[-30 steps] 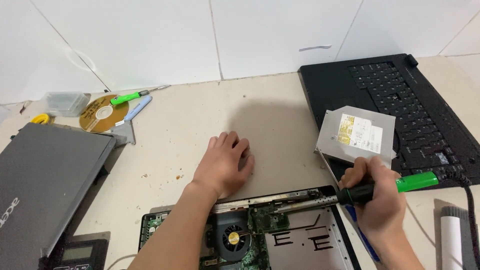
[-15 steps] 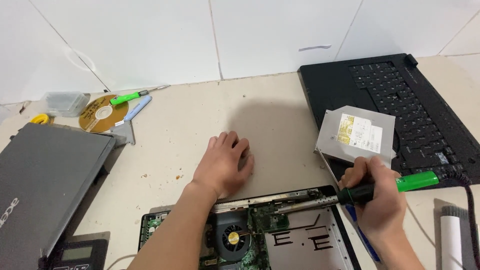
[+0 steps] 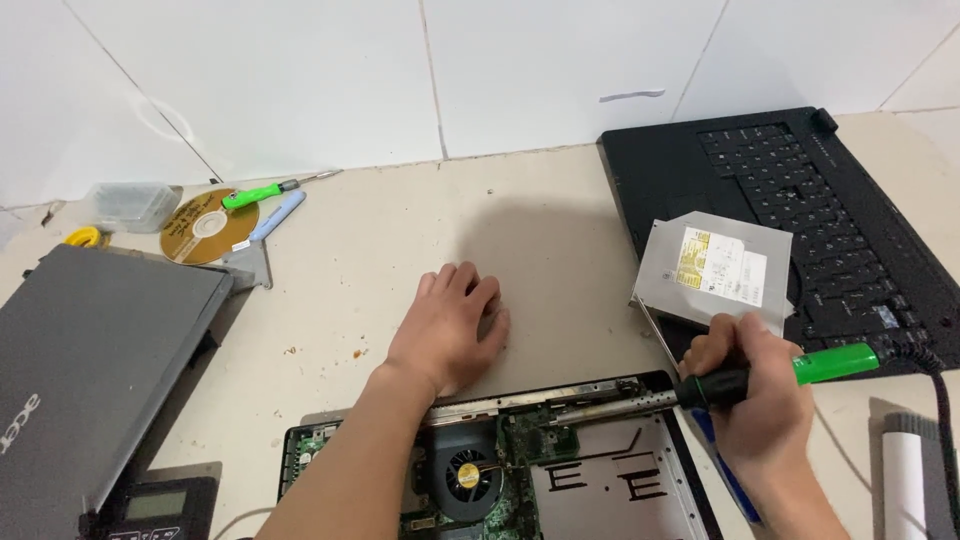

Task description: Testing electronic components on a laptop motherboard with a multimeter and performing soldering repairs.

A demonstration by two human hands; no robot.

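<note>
My right hand (image 3: 755,395) grips a soldering iron (image 3: 790,372) with a green and black handle. Its metal shaft (image 3: 605,408) lies nearly level, pointing left over the green circuit board (image 3: 530,440) of an opened laptop base (image 3: 500,470). My left hand (image 3: 445,325) rests on the beige table (image 3: 400,250) just beyond the base's far edge, fingers curled loosely and holding nothing. A round cooling fan (image 3: 465,475) sits in the base below my left forearm.
A silver optical drive (image 3: 715,265) lies on a black keyboard panel (image 3: 790,200) at the right. A grey laptop lid (image 3: 90,350) sits at the left. Behind it lie a gold disc (image 3: 208,226), a green-handled screwdriver (image 3: 265,192), a clear box (image 3: 130,205). White wall tiles behind.
</note>
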